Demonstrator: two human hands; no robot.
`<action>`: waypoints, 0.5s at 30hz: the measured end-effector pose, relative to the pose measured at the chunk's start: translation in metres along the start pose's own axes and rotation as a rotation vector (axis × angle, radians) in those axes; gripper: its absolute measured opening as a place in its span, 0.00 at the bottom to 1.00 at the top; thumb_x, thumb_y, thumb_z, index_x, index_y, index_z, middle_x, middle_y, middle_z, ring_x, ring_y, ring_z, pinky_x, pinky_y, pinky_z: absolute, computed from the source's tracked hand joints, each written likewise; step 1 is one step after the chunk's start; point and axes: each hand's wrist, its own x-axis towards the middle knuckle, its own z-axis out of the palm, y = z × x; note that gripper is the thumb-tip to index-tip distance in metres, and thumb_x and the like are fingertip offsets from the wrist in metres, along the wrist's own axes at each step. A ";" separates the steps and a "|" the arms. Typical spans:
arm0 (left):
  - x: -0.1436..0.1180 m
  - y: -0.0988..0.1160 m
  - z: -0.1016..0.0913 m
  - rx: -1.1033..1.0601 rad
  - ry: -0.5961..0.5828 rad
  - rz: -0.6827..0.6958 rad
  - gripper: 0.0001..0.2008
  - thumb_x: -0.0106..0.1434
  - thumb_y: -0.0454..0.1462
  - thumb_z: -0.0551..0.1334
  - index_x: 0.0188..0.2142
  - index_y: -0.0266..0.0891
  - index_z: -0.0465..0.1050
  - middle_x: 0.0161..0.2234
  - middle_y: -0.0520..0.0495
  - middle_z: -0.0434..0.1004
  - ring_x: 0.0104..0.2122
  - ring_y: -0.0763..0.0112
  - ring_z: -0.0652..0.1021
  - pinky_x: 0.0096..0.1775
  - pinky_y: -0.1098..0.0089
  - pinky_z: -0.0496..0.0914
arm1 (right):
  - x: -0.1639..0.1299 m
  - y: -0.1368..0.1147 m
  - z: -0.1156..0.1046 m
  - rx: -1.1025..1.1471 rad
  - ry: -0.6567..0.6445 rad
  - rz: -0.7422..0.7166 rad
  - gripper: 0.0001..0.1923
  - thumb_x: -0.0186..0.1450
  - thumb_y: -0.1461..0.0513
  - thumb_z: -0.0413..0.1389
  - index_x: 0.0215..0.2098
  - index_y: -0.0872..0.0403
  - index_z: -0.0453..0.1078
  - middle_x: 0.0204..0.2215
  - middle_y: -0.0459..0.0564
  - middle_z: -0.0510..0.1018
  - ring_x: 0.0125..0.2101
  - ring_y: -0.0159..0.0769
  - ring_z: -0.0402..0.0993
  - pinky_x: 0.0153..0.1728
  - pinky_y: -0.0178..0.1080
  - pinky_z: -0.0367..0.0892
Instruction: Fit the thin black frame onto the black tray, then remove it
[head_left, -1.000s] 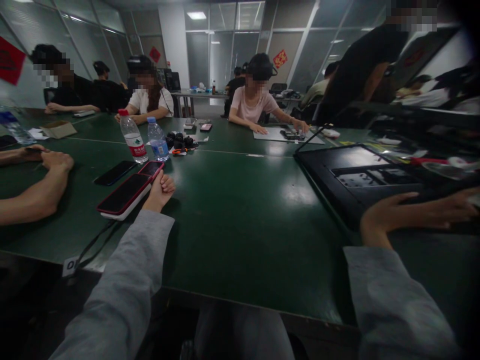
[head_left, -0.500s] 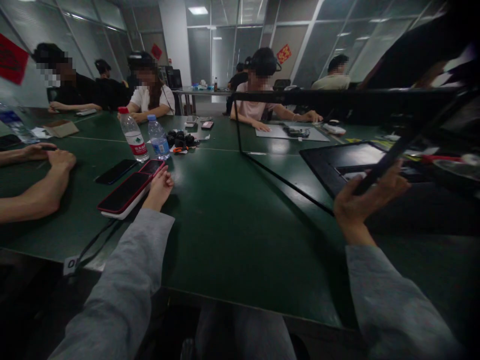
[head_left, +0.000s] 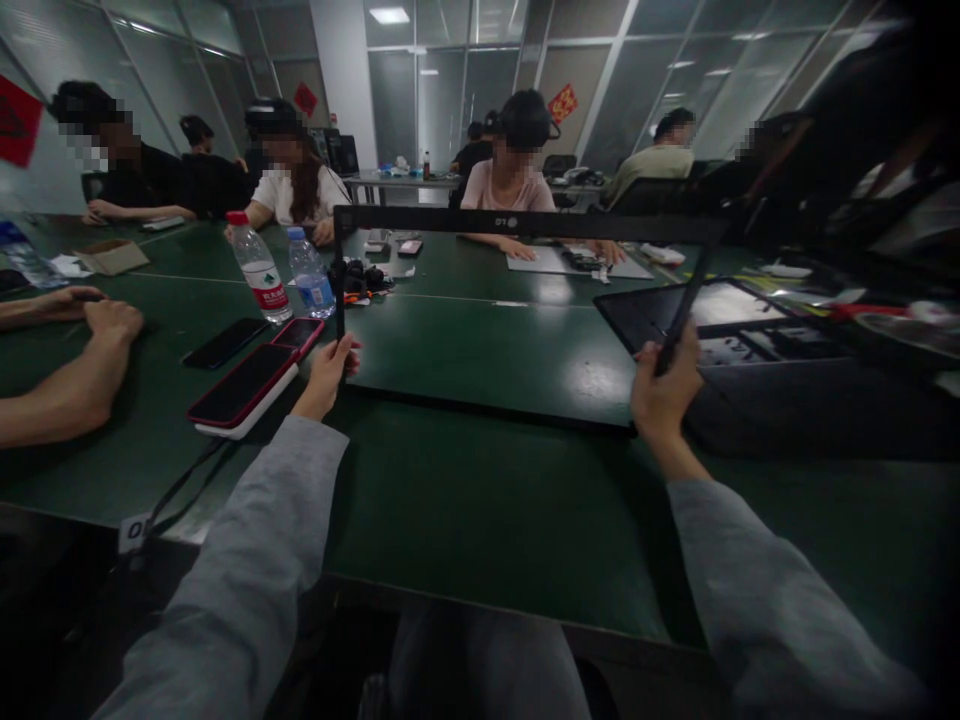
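Observation:
A thin black screen bezel (head_left: 435, 218), an open rectangular frame with small light lettering on its top bar, stands upright above the green table (head_left: 480, 500). My left hand (head_left: 322, 380) is closed on its left side with the fingertips pinched round the strip. The right side is gripped by my right hand (head_left: 666, 395), its fingers wrapped round the black edge. Through the frame's opening the tabletop shows. Close by my right hand lies a dark flat panel (head_left: 626, 312) with a pale sheet on it, partly hidden by the hand.
Left of my left hand lie a red-edged phone-like device (head_left: 244, 385) and a black phone (head_left: 225, 343). Two bottles, one red-capped (head_left: 259, 270) and one blue-capped (head_left: 311, 275), stand behind them. A co-worker's forearms (head_left: 97, 360) rest at the left; other people sit across.
The bezel has swung left and now faces me squarely. My left hand, earlier beside the red-edged device, has taken hold of its left side. My right hand has moved left with it.

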 end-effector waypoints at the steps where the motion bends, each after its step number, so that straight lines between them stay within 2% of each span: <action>1: -0.001 0.002 0.000 0.000 0.022 -0.008 0.22 0.64 0.55 0.70 0.32 0.39 0.72 0.19 0.55 0.67 0.19 0.75 0.71 0.24 0.74 0.63 | -0.001 0.005 0.004 -0.018 -0.036 0.030 0.40 0.73 0.53 0.52 0.78 0.60 0.49 0.51 0.63 0.81 0.47 0.48 0.80 0.59 0.51 0.69; 3: -0.002 0.004 0.000 0.005 0.061 -0.029 0.21 0.65 0.52 0.71 0.30 0.40 0.69 0.16 0.59 0.59 0.16 0.77 0.65 0.20 0.74 0.57 | -0.003 0.018 0.015 -0.041 -0.157 0.069 0.41 0.68 0.54 0.57 0.75 0.61 0.55 0.49 0.62 0.81 0.47 0.50 0.80 0.56 0.52 0.71; 5: -0.002 0.005 0.000 0.018 0.081 -0.055 0.19 0.65 0.50 0.71 0.29 0.41 0.68 0.16 0.61 0.56 0.14 0.78 0.62 0.19 0.75 0.54 | -0.006 0.033 0.027 -0.037 -0.282 0.081 0.37 0.64 0.56 0.58 0.69 0.60 0.63 0.45 0.61 0.81 0.45 0.50 0.79 0.54 0.52 0.72; 9: 0.000 -0.001 -0.004 0.134 0.106 -0.064 0.15 0.65 0.44 0.69 0.28 0.41 0.68 0.17 0.59 0.61 0.15 0.78 0.62 0.21 0.74 0.55 | -0.008 0.059 0.047 -0.026 -0.389 0.037 0.27 0.63 0.57 0.56 0.59 0.56 0.73 0.44 0.59 0.81 0.45 0.49 0.78 0.54 0.52 0.72; 12: 0.001 -0.008 -0.010 0.471 0.114 0.022 0.12 0.68 0.42 0.63 0.30 0.39 0.74 0.22 0.50 0.72 0.22 0.69 0.73 0.29 0.70 0.65 | -0.007 0.069 0.054 -0.114 -0.408 -0.035 0.25 0.63 0.58 0.54 0.56 0.57 0.76 0.46 0.61 0.80 0.48 0.51 0.76 0.59 0.57 0.69; 15: 0.002 -0.015 -0.017 0.909 0.105 0.124 0.15 0.71 0.43 0.59 0.43 0.38 0.83 0.39 0.38 0.84 0.42 0.54 0.81 0.45 0.61 0.73 | -0.006 0.069 0.056 -0.243 -0.410 -0.011 0.25 0.65 0.59 0.53 0.57 0.58 0.77 0.49 0.64 0.78 0.53 0.55 0.72 0.59 0.60 0.67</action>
